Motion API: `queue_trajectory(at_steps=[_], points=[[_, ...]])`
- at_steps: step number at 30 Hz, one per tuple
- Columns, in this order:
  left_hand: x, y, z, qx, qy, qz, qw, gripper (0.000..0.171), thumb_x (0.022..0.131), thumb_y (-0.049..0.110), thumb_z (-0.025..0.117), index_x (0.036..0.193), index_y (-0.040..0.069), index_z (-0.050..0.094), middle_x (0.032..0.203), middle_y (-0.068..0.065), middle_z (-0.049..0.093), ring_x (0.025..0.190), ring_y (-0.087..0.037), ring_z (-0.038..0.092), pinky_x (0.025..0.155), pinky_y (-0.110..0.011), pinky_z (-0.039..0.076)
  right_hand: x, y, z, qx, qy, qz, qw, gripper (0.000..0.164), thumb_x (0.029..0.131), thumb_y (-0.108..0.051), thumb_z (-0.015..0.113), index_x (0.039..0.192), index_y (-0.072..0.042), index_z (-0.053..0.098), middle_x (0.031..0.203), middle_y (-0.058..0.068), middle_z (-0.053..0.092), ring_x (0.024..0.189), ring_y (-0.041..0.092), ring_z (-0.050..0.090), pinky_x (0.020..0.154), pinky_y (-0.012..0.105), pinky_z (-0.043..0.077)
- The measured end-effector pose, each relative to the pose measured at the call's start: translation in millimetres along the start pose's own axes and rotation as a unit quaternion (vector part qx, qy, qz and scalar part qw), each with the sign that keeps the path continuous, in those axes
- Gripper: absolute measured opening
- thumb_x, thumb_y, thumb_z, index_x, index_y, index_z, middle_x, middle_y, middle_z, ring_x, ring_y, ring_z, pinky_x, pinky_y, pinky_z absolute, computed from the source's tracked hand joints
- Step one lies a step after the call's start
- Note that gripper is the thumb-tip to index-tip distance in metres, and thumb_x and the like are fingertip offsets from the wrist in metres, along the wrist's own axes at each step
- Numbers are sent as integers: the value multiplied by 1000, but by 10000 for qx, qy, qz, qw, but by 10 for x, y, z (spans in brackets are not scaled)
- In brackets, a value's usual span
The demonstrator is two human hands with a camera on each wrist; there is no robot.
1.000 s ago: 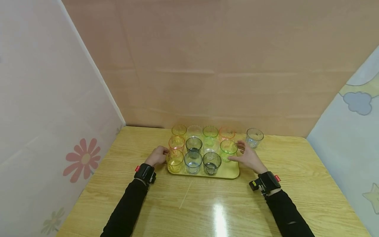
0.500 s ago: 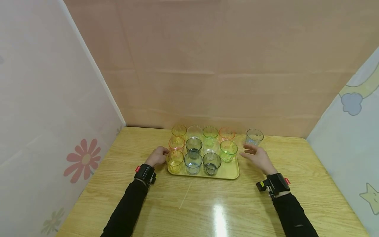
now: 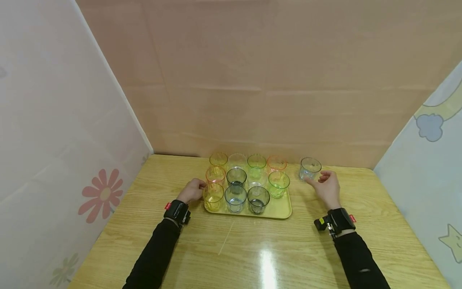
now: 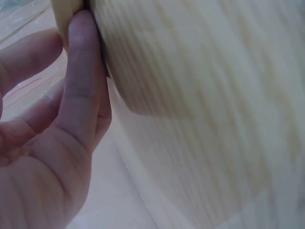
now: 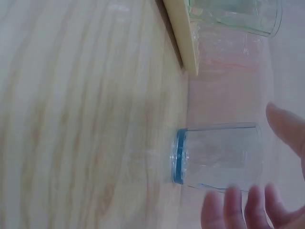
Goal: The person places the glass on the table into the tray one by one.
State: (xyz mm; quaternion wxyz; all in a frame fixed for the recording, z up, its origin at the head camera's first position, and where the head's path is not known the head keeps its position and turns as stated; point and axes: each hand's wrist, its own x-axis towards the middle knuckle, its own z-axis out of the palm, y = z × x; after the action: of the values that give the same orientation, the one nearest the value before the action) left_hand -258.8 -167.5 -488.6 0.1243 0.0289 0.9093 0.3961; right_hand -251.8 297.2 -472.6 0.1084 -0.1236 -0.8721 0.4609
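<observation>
A yellow tray (image 3: 280, 207) bears rows of tinted drinking glasses, among them a yellow glass (image 3: 213, 198) at its front left corner. My left hand (image 3: 192, 190) pinches the tray's left edge, and the left wrist view has the tray's rim (image 4: 71, 9) between the fingertips. Right of the tray, a clear bluish glass (image 3: 309, 170) stands upright on the table. Around its near right side is my right hand (image 3: 328, 189), thumb and fingers spread. In the right wrist view the glass (image 5: 217, 155) sits between thumb and fingers, which do not visibly grip it.
A green glass (image 3: 278, 185) stands at the tray's right edge, with bare tray in front of it. The wooden table (image 3: 202, 249) meets a brown back wall (image 3: 260, 100) just behind the glasses. Side walls (image 3: 108, 120) flank the table.
My right hand has left the green glass on the tray and moved right to the bluish glass. The left hand has stayed at the tray's edge.
</observation>
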Motion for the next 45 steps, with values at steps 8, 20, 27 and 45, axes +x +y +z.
queue_trajectory(at_steps=[8, 20, 27, 45], points=[[12, -8, 8, 70, 14, 56, 10000, 28, 87, -3, 55, 112, -7, 68, 93, -14, 66, 83, -22, 58, 69, -30, 47, 180, 10, 4, -21, -109, -4, 9999, 98, 85, -32, 77, 153, 4, 17, 148, 33, 31, 134, 48, 33, 106, 56, 34], [16, -11, 11, 38, 8, 20, 10000, 26, 88, -2, 56, 111, -5, 69, 92, -13, 66, 82, -21, 58, 70, -30, 48, 407, 2, 44, -344, -963, -211, 9945, 105, 86, -30, 76, 155, 5, 4, 153, 36, 20, 138, 54, 25, 109, 62, 29], [25, -17, 23, 48, 12, -16, 10000, 27, 88, -2, 56, 111, -6, 68, 93, -13, 66, 84, -21, 58, 71, -30, 48, 481, 42, 114, -23, -1035, 26, 9946, 104, 87, -24, 75, 155, 4, 2, 152, 32, 27, 136, 51, 32, 106, 57, 36], [43, -27, 17, 69, -10, -79, 9999, 24, 91, 5, 60, 111, -5, 69, 95, -13, 67, 87, -22, 60, 76, -33, 50, 304, 58, 162, 891, -229, -153, 9956, 89, 84, -44, 75, 149, -4, 31, 130, 18, 34, 110, 24, 40, 88, 38, 37]])
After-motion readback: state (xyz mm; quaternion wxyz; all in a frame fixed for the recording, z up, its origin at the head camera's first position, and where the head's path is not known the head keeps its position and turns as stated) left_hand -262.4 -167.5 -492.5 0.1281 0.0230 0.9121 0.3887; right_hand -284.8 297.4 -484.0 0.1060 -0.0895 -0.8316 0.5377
